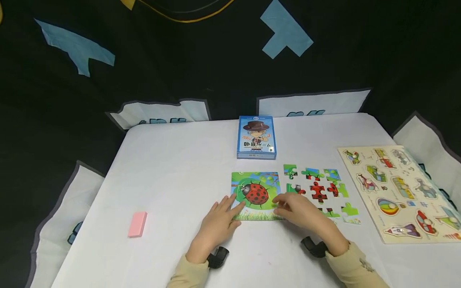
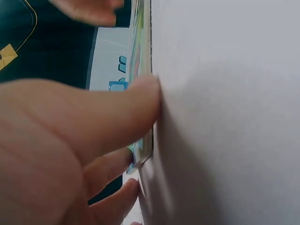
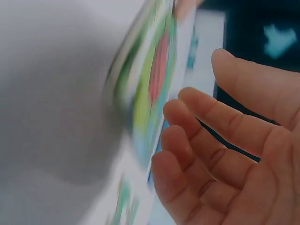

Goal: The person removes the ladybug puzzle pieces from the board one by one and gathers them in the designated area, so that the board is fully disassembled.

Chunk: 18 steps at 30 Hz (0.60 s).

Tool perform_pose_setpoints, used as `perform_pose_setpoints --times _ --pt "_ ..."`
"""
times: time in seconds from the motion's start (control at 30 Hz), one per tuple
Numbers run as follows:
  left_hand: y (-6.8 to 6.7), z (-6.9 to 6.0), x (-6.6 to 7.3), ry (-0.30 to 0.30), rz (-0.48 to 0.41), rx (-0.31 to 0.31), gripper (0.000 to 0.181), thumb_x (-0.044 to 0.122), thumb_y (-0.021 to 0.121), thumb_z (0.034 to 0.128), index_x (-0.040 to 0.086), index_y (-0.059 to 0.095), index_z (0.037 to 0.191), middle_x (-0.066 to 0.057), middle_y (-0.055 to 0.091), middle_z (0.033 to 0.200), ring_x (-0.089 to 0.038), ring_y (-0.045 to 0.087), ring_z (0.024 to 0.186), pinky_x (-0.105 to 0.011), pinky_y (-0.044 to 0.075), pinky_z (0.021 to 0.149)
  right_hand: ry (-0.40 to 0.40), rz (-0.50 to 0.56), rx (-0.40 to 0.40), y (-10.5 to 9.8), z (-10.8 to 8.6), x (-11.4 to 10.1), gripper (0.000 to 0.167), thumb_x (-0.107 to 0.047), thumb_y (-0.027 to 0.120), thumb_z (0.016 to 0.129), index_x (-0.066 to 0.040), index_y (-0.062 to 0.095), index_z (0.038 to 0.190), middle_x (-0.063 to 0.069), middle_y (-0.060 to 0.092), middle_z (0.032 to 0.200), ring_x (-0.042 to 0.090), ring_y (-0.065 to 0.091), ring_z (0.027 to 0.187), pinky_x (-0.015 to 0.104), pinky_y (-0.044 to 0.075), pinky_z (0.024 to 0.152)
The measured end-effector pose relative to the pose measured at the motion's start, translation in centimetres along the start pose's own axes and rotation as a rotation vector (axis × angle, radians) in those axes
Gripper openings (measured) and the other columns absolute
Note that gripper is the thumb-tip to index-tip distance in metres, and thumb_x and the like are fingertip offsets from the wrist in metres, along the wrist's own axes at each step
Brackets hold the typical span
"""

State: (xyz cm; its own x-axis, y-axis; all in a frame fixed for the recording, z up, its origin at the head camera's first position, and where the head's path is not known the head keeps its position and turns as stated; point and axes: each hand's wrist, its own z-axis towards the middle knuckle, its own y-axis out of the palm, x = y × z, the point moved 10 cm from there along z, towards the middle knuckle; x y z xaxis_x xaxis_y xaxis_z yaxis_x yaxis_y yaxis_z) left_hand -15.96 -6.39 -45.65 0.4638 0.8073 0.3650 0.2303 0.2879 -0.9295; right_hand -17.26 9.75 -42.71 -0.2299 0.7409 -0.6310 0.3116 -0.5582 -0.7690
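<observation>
A square ladybug picture board [image 1: 255, 195] lies flat on the white table. My left hand [image 1: 216, 225] rests at its lower left corner, fingers extended over the left side. In the left wrist view the thumb [image 2: 117, 110] touches the board's edge. At the right edge of the board is my right hand [image 1: 301, 212], its fingers loosely bent. The right wrist view shows that hand's fingers [image 3: 176, 145] slightly apart from the blurred board, with nothing held. Loose jigsaw pieces [image 1: 318, 192] with matching green, blue and red printing lie right of the board.
Behind the board stands a blue card game box [image 1: 256, 138]. A wooden picture puzzle board [image 1: 403, 194] with several shapes lies at the far right. To the left is a pink block [image 1: 137, 224]. Dark cloth [image 1: 187, 60] hangs behind the white table [image 1: 173, 168].
</observation>
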Motion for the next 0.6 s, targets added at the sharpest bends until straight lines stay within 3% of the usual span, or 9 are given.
perform_pose_setpoints --times 0.13,0.3,0.47,0.6 --pt "-0.3 0.1 0.0 0.002 -0.002 0.019 0.055 0.03 0.06 0.0868 0.012 0.044 0.136 -0.01 0.031 0.143 -0.029 0.026 0.131 -0.047 0.022 0.104 -0.076 -0.063 -0.049 2.8 2.2 -2.8 0.039 -0.017 0.068 0.082 0.0 0.059 0.116 0.009 0.062 0.102 0.021 0.058 0.09 0.036 0.049 0.073" --pt "-0.3 0.3 0.0 0.003 0.014 0.021 0.061 0.032 0.06 0.0863 0.004 0.04 0.136 -0.009 0.033 0.143 -0.031 0.024 0.132 -0.048 0.023 0.104 -0.109 -0.18 -0.054 4.6 3.5 -4.2 0.048 -0.02 0.07 0.08 0.003 0.056 0.119 0.017 0.056 0.115 0.031 0.054 0.105 0.043 0.045 0.085" --pt "-0.2 0.2 -0.3 -0.019 0.036 0.014 0.063 0.035 0.059 0.0864 0.004 0.038 0.138 -0.007 0.031 0.144 -0.029 0.022 0.132 -0.047 0.021 0.105 -0.11 -0.253 -0.018 4.9 4.0 -4.8 0.035 -0.019 0.072 0.078 0.0 0.061 0.105 0.011 0.058 0.102 0.026 0.057 0.091 0.039 0.049 0.076" --pt "-0.2 0.2 -0.5 -0.02 0.041 0.019 0.064 0.034 0.059 0.0867 0.003 0.036 0.138 -0.008 0.03 0.144 -0.03 0.023 0.132 -0.047 0.021 0.105 -0.101 -0.24 0.02 4.7 4.3 -4.9 0.027 -0.016 0.071 0.078 -0.002 0.06 0.099 0.006 0.057 0.093 0.02 0.056 0.081 0.035 0.049 0.067"
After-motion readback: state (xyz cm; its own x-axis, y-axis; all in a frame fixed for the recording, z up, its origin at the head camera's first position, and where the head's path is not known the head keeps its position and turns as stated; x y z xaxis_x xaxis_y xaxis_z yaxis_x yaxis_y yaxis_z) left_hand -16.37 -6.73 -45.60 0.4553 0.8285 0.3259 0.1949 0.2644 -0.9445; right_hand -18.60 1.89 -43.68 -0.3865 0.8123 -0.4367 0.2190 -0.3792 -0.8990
